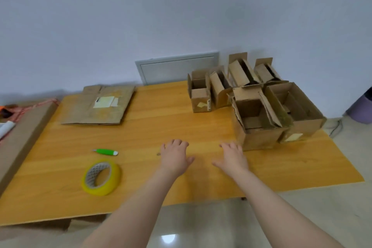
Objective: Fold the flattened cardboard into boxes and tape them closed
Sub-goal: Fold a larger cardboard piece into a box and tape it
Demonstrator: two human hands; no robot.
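Near the tabletop's (161, 121) front edge, at its middle: left hand (174, 157) and right hand (233, 158), palms down, fingers spread and relaxed, grasping nothing. Toward the far left corner: flattened cardboard (98, 104), lying flat, long axis roughly along the far edge. Sits ahead and left of both hands, nearer the left one; probably calls for a forward, leftward reach. Beside the front left: tape roll (101, 177). At the far right corner: folded boxes (259, 119), tops open.

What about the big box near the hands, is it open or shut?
Open. The big box has its top flaps standing up, and you can see down inside.
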